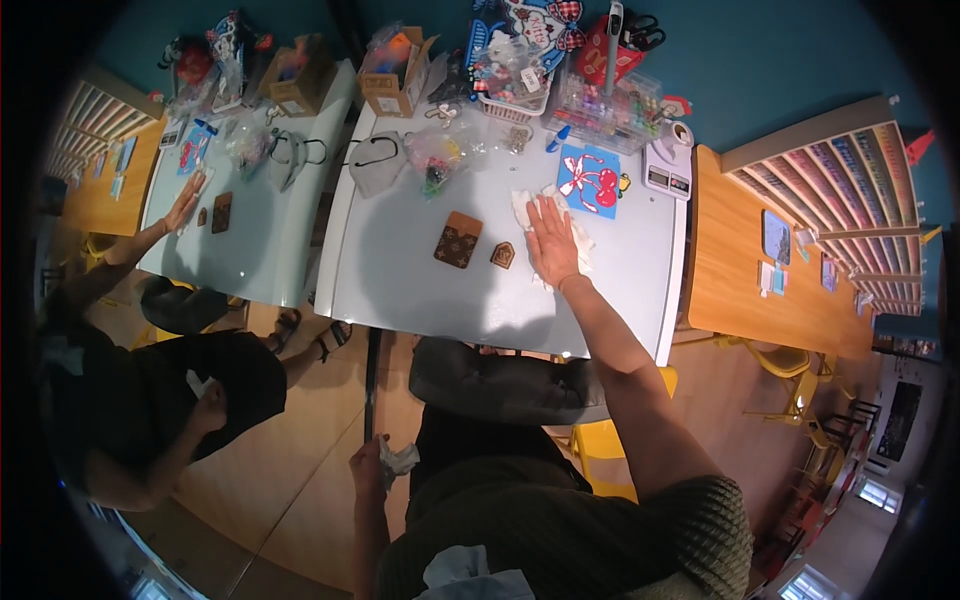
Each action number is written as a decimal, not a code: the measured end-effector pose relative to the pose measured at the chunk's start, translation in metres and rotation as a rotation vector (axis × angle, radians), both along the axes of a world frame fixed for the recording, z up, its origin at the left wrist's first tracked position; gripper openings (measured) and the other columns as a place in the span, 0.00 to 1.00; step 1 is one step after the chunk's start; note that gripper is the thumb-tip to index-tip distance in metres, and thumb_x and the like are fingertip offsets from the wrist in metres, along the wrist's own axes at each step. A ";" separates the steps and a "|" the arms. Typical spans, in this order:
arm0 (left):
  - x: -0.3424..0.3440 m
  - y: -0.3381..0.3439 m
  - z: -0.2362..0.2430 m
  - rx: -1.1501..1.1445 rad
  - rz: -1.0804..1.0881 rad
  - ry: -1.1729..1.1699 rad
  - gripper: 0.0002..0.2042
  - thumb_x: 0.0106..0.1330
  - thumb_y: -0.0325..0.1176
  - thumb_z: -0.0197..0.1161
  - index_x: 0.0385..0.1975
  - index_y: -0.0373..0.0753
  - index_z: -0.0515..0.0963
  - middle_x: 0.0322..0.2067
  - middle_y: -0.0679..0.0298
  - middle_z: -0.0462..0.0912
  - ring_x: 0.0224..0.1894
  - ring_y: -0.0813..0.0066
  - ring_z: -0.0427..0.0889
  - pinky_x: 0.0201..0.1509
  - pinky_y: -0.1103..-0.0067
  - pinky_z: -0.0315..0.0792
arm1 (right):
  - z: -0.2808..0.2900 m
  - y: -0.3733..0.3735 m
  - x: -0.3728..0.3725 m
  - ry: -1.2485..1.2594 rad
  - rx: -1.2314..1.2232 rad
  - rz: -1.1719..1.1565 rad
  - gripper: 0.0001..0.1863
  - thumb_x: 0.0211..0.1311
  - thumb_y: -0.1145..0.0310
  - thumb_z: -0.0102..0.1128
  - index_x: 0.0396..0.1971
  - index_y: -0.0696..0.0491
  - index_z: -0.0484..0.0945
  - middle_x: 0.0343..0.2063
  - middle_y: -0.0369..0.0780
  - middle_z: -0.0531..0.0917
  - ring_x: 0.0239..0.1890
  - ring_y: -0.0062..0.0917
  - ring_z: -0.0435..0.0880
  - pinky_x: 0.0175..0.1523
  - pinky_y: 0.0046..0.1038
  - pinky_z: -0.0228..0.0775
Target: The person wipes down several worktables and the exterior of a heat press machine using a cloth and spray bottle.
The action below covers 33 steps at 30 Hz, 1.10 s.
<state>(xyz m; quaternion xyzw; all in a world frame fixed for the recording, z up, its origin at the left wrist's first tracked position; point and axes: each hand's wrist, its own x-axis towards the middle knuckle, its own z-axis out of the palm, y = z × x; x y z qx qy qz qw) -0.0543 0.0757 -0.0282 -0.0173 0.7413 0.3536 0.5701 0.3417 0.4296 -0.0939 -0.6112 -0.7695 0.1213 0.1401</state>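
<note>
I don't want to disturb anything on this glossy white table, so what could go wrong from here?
Your right hand lies flat on a crumpled white tissue, close by the flat blue piece with red cherries; a sideways sweep might shift that piece. The small brown house-shaped piece lies just left of the same hand, so it could get knocked.

The room's rather dim here; soft shadow (pixel 420 285) dulls the table's (pixel 640 250) near left, while a window (pixel 878 494) glares near right. Edges bow toward black corners.
</note>
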 end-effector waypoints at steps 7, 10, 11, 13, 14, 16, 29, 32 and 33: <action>0.003 -0.001 -0.012 -0.018 0.070 -0.014 0.17 0.68 0.39 0.62 0.43 0.28 0.82 0.41 0.57 0.83 0.41 0.69 0.80 0.46 0.73 0.74 | 0.019 -0.120 0.026 -0.116 -0.231 0.175 0.33 0.66 0.67 0.49 0.71 0.51 0.56 0.72 0.46 0.55 0.75 0.41 0.46 0.76 0.48 0.34; 0.008 0.008 -0.006 -0.066 0.033 -0.012 0.16 0.68 0.38 0.62 0.43 0.28 0.82 0.42 0.57 0.83 0.42 0.70 0.80 0.47 0.73 0.73 | 0.032 -0.129 0.005 -0.095 -0.288 0.447 0.33 0.65 0.67 0.52 0.70 0.50 0.57 0.71 0.44 0.58 0.75 0.38 0.48 0.76 0.48 0.36; 0.010 0.010 -0.005 -0.044 0.006 0.007 0.16 0.68 0.38 0.62 0.42 0.29 0.82 0.42 0.58 0.84 0.42 0.70 0.80 0.47 0.73 0.73 | 0.032 -0.123 -0.008 -0.091 -0.267 0.436 0.32 0.65 0.67 0.51 0.70 0.50 0.57 0.71 0.43 0.58 0.75 0.37 0.48 0.76 0.48 0.36; 0.009 0.015 -0.004 -0.031 -0.035 0.042 0.15 0.69 0.37 0.61 0.41 0.30 0.83 0.41 0.58 0.84 0.41 0.72 0.79 0.47 0.74 0.73 | 0.025 -0.103 -0.029 -0.038 -0.180 0.376 0.31 0.67 0.66 0.49 0.70 0.49 0.57 0.72 0.43 0.56 0.75 0.38 0.48 0.75 0.48 0.36; 0.008 0.017 -0.004 -0.035 -0.027 0.045 0.15 0.69 0.37 0.61 0.41 0.30 0.83 0.41 0.58 0.84 0.41 0.72 0.79 0.47 0.74 0.73 | 0.019 -0.087 -0.034 -0.035 -0.183 0.384 0.31 0.67 0.66 0.49 0.70 0.49 0.57 0.72 0.43 0.56 0.75 0.38 0.48 0.75 0.48 0.36; 0.004 0.020 0.000 -0.036 -0.053 0.033 0.14 0.69 0.37 0.61 0.41 0.30 0.83 0.41 0.59 0.84 0.41 0.74 0.79 0.46 0.75 0.73 | 0.015 -0.062 -0.046 0.064 -0.048 0.106 0.31 0.68 0.65 0.46 0.71 0.49 0.56 0.72 0.44 0.54 0.75 0.40 0.47 0.76 0.48 0.33; 0.003 0.002 -0.005 0.051 0.038 0.005 0.14 0.68 0.36 0.62 0.40 0.29 0.83 0.34 0.63 0.82 0.35 0.77 0.78 0.40 0.79 0.72 | 0.035 -0.092 -0.130 -0.135 -0.181 0.706 0.31 0.65 0.62 0.52 0.68 0.50 0.62 0.70 0.40 0.60 0.75 0.32 0.51 0.76 0.42 0.39; 0.003 0.014 -0.006 0.028 -0.014 0.051 0.14 0.68 0.36 0.62 0.39 0.29 0.83 0.32 0.65 0.82 0.33 0.78 0.77 0.38 0.80 0.72 | 0.021 -0.066 -0.146 0.118 -0.144 0.563 0.29 0.66 0.64 0.50 0.67 0.50 0.63 0.70 0.37 0.60 0.74 0.30 0.52 0.76 0.41 0.39; 0.002 0.015 -0.006 0.025 -0.011 0.054 0.14 0.68 0.36 0.62 0.39 0.29 0.83 0.32 0.65 0.82 0.33 0.78 0.77 0.38 0.80 0.72 | 0.019 -0.059 -0.149 0.145 -0.143 0.502 0.28 0.68 0.64 0.47 0.67 0.49 0.63 0.71 0.38 0.59 0.75 0.31 0.51 0.76 0.42 0.39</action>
